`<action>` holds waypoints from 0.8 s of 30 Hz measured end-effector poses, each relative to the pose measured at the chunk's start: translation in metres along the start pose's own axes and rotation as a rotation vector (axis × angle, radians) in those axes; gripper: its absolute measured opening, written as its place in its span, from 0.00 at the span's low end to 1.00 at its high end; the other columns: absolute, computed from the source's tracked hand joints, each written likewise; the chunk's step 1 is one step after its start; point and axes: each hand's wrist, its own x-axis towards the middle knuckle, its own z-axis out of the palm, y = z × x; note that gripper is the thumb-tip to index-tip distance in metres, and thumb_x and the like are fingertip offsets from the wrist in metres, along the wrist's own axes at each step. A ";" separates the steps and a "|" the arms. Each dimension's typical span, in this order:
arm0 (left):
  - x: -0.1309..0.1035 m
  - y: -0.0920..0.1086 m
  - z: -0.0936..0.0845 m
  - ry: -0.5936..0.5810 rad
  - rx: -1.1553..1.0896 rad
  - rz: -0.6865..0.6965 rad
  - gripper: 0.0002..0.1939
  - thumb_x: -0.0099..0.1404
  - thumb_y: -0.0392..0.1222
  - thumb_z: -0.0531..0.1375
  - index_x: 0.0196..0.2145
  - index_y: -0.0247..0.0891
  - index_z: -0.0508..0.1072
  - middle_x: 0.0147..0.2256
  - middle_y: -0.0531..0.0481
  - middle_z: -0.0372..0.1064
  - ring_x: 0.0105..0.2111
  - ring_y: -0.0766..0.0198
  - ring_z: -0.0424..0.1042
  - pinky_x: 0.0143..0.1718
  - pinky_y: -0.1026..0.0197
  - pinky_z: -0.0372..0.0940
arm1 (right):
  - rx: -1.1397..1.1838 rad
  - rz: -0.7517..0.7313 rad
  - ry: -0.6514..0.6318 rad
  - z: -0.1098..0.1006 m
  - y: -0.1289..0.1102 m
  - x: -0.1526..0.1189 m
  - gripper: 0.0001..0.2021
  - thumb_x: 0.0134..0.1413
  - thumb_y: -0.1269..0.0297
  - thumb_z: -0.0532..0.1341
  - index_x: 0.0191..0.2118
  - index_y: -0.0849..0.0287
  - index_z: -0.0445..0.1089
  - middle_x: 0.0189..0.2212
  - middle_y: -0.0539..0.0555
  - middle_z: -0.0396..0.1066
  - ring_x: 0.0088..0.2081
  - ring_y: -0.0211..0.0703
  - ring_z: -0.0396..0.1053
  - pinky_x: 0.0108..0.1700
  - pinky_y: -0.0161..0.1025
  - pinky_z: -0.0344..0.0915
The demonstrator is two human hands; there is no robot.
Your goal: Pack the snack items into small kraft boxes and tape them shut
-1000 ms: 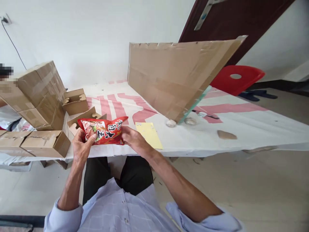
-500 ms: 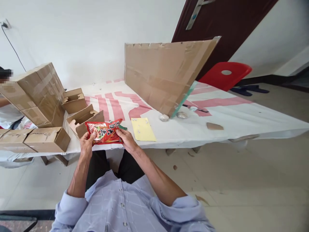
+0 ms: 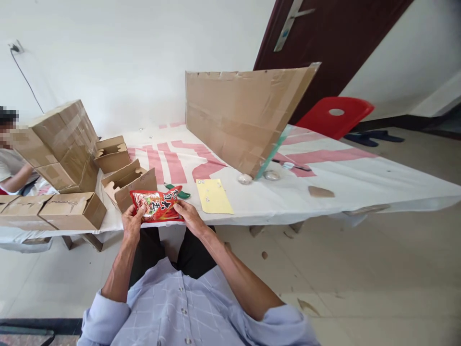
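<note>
While the left hand [image 3: 133,221] grips one end of a red printed food packet [image 3: 158,204], the right hand [image 3: 188,216] pinches the other; packet between both, green curved object [image 3: 184,195] just beyond right hand, yellow sheet [image 3: 215,199] to its right.

Packet [image 3: 157,205] between the hands [image 3: 132,222], at the near edge of the worktop [image 3: 360,182]. Open box [image 3: 139,187] just behind its left end, second open box [image 3: 114,162] behind that; curved item [image 3: 184,195] just behind its right end. Sheet [image 3: 215,199] to the right, scrap [image 3: 321,191] further right. Closed boxes [image 3: 68,218] left along near edge, big carton [image 3: 68,158] behind them. Panel [image 3: 237,113] stands behind and right of sheet, door [image 3: 331,43] behind panel, chair [image 3: 329,125] to panel's right.
</note>
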 end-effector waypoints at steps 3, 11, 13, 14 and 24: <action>0.004 0.029 0.006 -0.054 0.040 0.145 0.35 0.36 0.62 0.85 0.36 0.35 0.85 0.31 0.49 0.83 0.29 0.61 0.80 0.35 0.59 0.78 | -0.085 -0.092 -0.095 0.008 -0.030 0.007 0.30 0.41 0.40 0.82 0.46 0.53 0.82 0.47 0.55 0.86 0.51 0.56 0.82 0.59 0.53 0.78; 0.046 0.120 -0.002 -0.207 0.513 0.718 0.39 0.55 0.66 0.78 0.57 0.41 0.81 0.55 0.40 0.80 0.56 0.47 0.80 0.53 0.49 0.77 | -0.093 -0.497 0.022 0.004 -0.139 0.068 0.26 0.45 0.45 0.83 0.45 0.53 0.80 0.44 0.52 0.85 0.47 0.53 0.83 0.56 0.53 0.80; 0.060 0.125 -0.026 -0.089 0.739 0.823 0.49 0.49 0.69 0.79 0.63 0.42 0.78 0.63 0.38 0.73 0.64 0.41 0.74 0.58 0.44 0.76 | -0.101 -0.603 0.120 -0.023 -0.157 0.077 0.26 0.47 0.44 0.82 0.46 0.52 0.80 0.45 0.53 0.85 0.49 0.53 0.83 0.57 0.53 0.79; 0.068 0.124 -0.040 -0.032 0.835 0.841 0.54 0.47 0.71 0.79 0.66 0.42 0.75 0.66 0.36 0.70 0.67 0.38 0.70 0.61 0.40 0.74 | -0.112 -0.637 0.169 -0.039 -0.163 0.079 0.26 0.47 0.44 0.81 0.46 0.52 0.79 0.45 0.53 0.85 0.50 0.53 0.83 0.57 0.53 0.80; 0.119 0.055 -0.122 -0.170 1.043 0.524 0.67 0.46 0.64 0.82 0.77 0.46 0.59 0.73 0.31 0.61 0.69 0.33 0.69 0.62 0.36 0.75 | -0.188 -0.515 0.524 -0.147 -0.121 0.080 0.23 0.43 0.50 0.80 0.42 0.53 0.77 0.39 0.51 0.84 0.40 0.46 0.84 0.44 0.44 0.82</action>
